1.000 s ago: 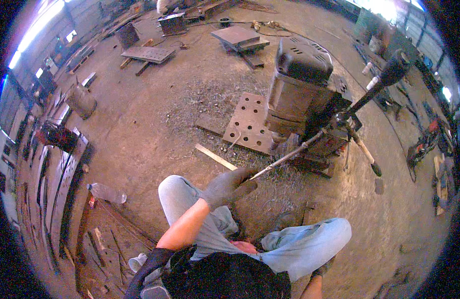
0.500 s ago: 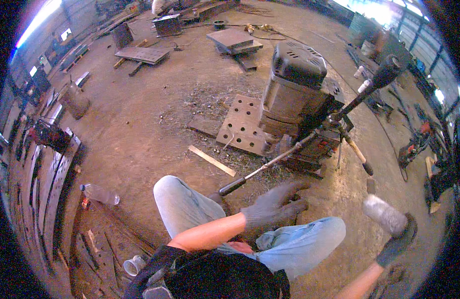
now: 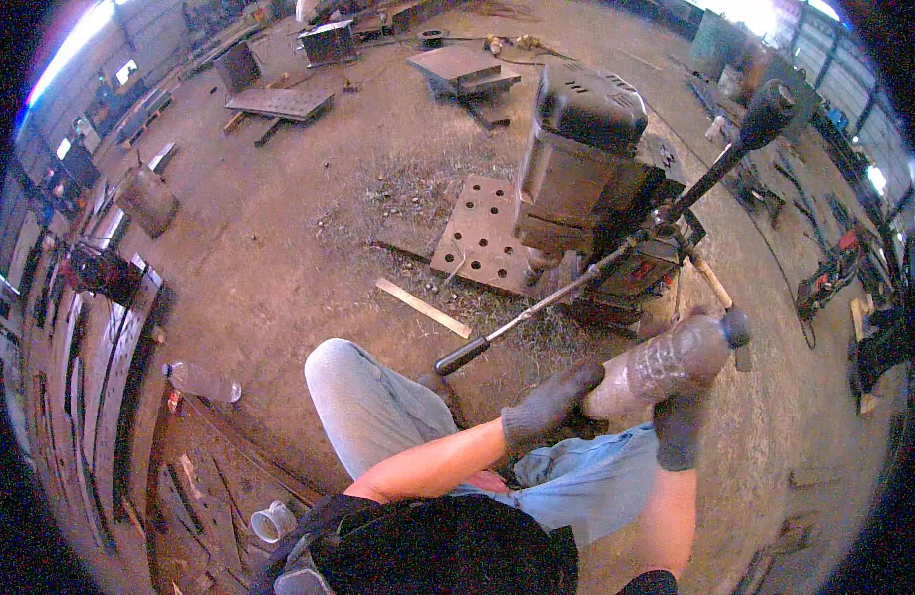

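A large, cloudy plastic bottle (image 3: 666, 369) with a dark cap lies tilted across my right knee, cap end up and to the right. My right hand (image 3: 681, 431), in a dark glove, grips it from below; its fingers are partly hidden behind the bottle. At the bottle's base, my gloved left hand (image 3: 557, 402) closes around the end. Just beyond stands a drilling machine (image 3: 581, 169) with long feed handles, one black grip (image 3: 462, 354) reaching toward my left knee. Under it lies a steel plate (image 3: 484, 223) with several round holes and a bent rod on top.
Metal shavings (image 3: 388, 203) litter the floor around the plate. A flat wooden strip (image 3: 423, 307) lies before it. To the left are a clear bottle (image 3: 202, 382), a white cup (image 3: 273, 522) and long steel bars (image 3: 111, 367). More plates (image 3: 279, 103) rest farther off.
My right hand has brought the bottle leftward from the far right to above my right knee. My left hand has moved slightly right and now takes hold of its base.
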